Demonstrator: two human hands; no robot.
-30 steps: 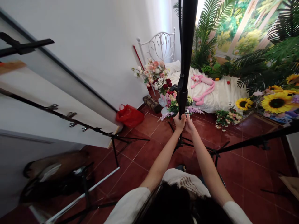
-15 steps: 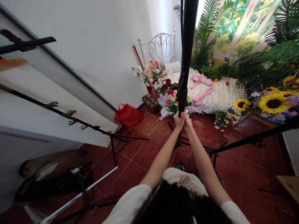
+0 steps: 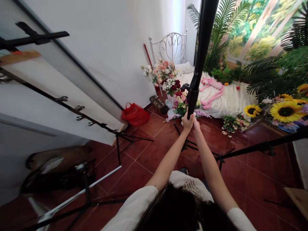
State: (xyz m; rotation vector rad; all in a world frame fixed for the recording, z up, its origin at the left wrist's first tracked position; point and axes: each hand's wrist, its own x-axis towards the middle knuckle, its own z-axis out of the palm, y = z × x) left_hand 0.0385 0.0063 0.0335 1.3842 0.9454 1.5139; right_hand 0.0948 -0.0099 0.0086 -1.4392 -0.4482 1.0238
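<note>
A tall black tripod stand (image 3: 203, 41) rises in front of me and tilts to the right toward its top. My left hand (image 3: 187, 121) is wrapped round its pole just below a dark clamp collar. Close beside it, my right hand (image 3: 196, 124) also closes on the pole, partly hidden, with the two hands touching. Part of the stand's legs shows on the red tiled floor below my hands. Just beyond the pole stand bunches of artificial flowers (image 3: 179, 99).
To the left, another stand holds a white board with clips (image 3: 78, 108); a red bag (image 3: 136, 115) sits by the wall. Behind are a draped bed with a pink plush toy (image 3: 214, 89) and sunflowers (image 3: 286, 111). A further black pole (image 3: 260, 147) crosses at right.
The top of the stand has tipped slightly further right, my hands still on the pole. Most of the scene has shifted a little to the right in view.
</note>
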